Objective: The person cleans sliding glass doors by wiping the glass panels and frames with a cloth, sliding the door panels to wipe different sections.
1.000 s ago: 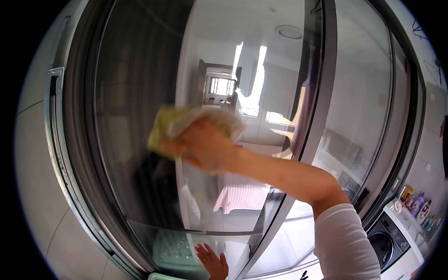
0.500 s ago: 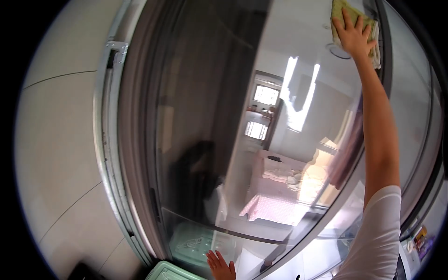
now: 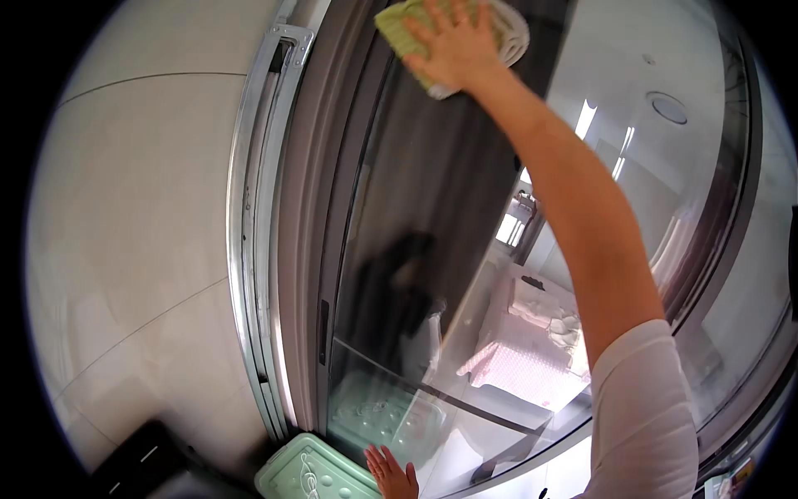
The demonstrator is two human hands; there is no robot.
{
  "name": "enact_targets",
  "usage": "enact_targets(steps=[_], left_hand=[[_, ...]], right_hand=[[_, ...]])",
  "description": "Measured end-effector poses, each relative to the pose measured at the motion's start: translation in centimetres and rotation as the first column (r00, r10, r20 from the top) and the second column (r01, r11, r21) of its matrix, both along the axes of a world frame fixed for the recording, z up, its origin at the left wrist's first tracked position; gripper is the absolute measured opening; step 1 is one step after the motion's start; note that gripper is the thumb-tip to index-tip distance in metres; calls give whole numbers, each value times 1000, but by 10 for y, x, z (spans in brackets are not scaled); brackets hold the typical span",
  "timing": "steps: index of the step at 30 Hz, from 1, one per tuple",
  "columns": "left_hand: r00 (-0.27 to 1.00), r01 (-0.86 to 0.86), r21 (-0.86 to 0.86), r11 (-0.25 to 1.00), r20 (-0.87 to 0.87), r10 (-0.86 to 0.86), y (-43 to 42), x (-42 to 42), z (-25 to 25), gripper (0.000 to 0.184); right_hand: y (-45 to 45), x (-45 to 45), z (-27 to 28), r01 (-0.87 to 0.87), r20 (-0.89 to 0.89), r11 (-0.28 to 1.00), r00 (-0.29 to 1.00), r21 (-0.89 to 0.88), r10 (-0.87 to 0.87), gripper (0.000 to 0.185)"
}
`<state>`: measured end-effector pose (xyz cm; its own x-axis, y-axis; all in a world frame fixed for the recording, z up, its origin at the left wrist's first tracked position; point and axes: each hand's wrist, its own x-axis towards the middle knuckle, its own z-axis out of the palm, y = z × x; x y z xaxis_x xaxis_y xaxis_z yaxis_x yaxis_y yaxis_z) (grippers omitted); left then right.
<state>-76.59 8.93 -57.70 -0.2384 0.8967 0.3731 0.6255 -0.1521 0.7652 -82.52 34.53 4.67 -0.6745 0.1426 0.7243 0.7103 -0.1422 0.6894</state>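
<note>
The cloth (image 3: 397, 29), yellow-green with a white folded edge, lies high on the dark part of the glass (image 3: 449, 158), near the top of the view. The right hand (image 3: 457, 46) rests flat over it, its grip wide — fingers spread, pressing the cloth to the pane rather than closing round it. From there the bare forearm slants down to a white sleeve (image 3: 640, 391) at lower right. The left hand (image 3: 392, 474) is low and well apart, cut by the bottom edge; its grip is wide too, fingers pointing up — whether it touches the glass I cannot tell. Just beside it sits a green box (image 3: 287, 470) with a white cord-like shape (image 3: 309, 478) on top. Left of the glass runs a brown frame (image 3: 303, 224), then a metal rail (image 3: 241, 208) and a tiled wall (image 3: 150, 216). A bed (image 3: 532, 358) with a pink cover and a round light (image 3: 667, 108) show in the glass. A black object (image 3: 145, 466) stands at lower left.
</note>
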Motion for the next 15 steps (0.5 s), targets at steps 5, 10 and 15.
enact_targets(steps=[5, 10, 15], left_hand=[[999, 41, 2, 999, -5, -41, -12, 1, 11, 73], [998, -18, 38, 999, -64, 21, -31, -4, 11, 73], [994, -34, 14, 999, -102, 36, -52, -17, 12, 75]], right_hand=[[-6, 2, -127, 42, 154, 978, 988, -206, -10, 66], [-28, 29, -277, 51, 380, 821, 902, -569, 207, 66], [-25, 83, -311, -257, 38, 352, 758, -900, 651, 65]])
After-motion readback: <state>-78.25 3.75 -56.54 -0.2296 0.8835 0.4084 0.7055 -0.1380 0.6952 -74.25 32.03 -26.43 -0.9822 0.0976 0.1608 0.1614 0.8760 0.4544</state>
